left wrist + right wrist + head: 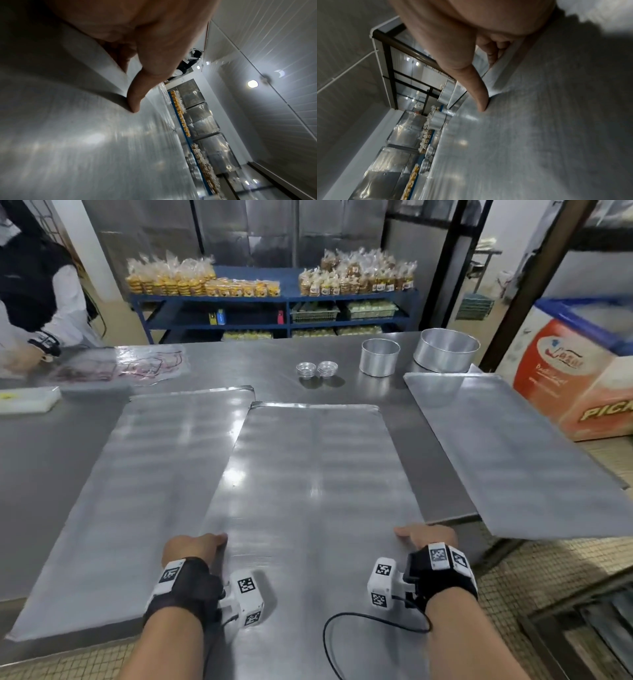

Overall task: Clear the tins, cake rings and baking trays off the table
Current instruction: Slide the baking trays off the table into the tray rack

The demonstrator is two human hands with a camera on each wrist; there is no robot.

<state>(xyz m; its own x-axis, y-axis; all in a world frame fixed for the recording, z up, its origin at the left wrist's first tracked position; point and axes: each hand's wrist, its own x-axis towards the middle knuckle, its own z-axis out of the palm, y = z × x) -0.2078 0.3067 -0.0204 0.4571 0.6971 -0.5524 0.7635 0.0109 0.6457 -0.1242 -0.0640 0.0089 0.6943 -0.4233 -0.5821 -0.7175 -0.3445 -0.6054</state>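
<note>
Steel-grey, the middle baking tray [308, 474] lies flat on the table [41, 460], gripped at its near corners by both hands: the left hand [191, 546] pinches the left edge, thumb [135, 97] on top and fingers curled beneath, while the right hand [428, 537] clasps the right edge the same way, thumb [479, 94] pressed to the sheet. A second tray [137, 491] lies partly under it to the left; a third tray [507, 446] overhangs the table's right edge. Farther back stand two small fluted tins [317, 369] side by side, then a small cake ring [379, 357] and a larger cake ring [445, 350]. Beyond, another person [37, 285] leans over plastic sheeting [113, 368], and bagged baked goods crowd blue shelves [274, 299].
</note>
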